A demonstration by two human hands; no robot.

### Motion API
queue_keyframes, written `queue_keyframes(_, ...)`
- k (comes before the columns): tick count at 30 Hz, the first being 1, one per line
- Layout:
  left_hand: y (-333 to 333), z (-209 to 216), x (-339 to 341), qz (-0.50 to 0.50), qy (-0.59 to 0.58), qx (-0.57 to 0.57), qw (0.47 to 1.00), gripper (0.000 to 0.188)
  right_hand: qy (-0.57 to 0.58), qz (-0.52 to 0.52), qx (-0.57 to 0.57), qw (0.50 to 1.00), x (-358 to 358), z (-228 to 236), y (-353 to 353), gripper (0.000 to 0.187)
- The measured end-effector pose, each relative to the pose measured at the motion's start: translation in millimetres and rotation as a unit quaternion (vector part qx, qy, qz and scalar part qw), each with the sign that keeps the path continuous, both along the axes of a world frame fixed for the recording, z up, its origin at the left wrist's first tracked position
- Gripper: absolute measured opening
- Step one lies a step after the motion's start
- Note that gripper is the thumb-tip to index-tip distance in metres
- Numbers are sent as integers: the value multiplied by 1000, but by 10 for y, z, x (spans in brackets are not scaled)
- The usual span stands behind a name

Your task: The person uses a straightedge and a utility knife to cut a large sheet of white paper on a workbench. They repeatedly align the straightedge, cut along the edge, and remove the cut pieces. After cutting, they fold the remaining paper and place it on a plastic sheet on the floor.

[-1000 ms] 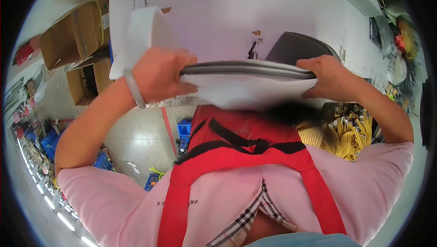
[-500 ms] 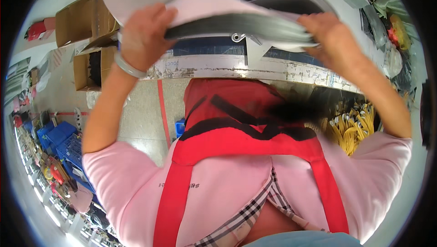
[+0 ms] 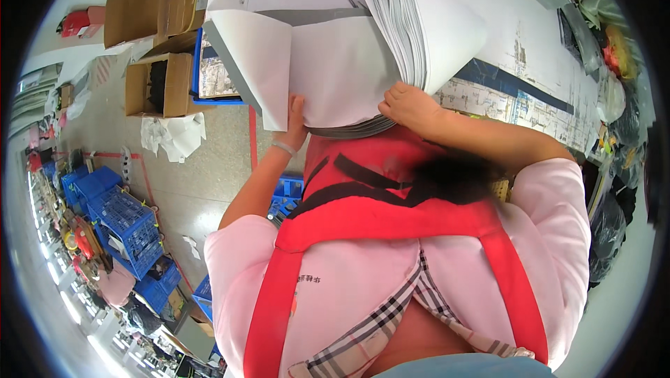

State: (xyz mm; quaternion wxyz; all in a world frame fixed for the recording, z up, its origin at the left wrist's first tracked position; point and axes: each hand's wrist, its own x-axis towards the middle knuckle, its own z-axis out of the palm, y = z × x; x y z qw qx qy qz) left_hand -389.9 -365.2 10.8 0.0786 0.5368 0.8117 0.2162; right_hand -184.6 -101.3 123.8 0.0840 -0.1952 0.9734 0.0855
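Observation:
A thick stack of white sheets with grey undersides hangs over the table's near edge, against the red apron. Its right side is rolled over in many layers, and a flap stands folded up on its left. My left hand grips the stack's near left edge by the flap, with some fingers hidden beneath. At the foot of the rolled layers, my right hand is closed on the near right edge, fingers curled.
The white worktable has a worn, taped surface with a dark blue strip. Cardboard boxes stand to the left, beside a blue crate edge. Blue plastic crates sit on the floor at far left. Plastic bags line the right.
The sheets came down from a raised, bent position to the table's near edge. Both hands moved toward my body and closer together. The metal ring piece is out of sight.

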Motion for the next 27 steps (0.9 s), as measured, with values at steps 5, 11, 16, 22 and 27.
queue_keyframes(5, 230, 321, -123, -97, -158, -91, 978, 71, -8, -3, 23, 1000, 75, -135, -63, 13)
queue_keyframes(11, 1656, 594, 203, 40, -769, 20, 638, 63, -62, -13, 40, 997, 103, -218, -177, 14)
queue_keyframes(16, 2581, 405, 267, 54, -878, 117, 462, 48, 12, -47, 10, 999, 215, -483, -240, 19)
queue_keyframes(22, 2772, 425, 292, 34, -829, 119, 545, 41, 146, -90, -191, 967, 386, -470, -320, 20)
queue_keyframes(27, 2725, 796, 409, 20, -729, 129, 672, 40, 383, -473, -359, 707, 836, -186, -111, 26)
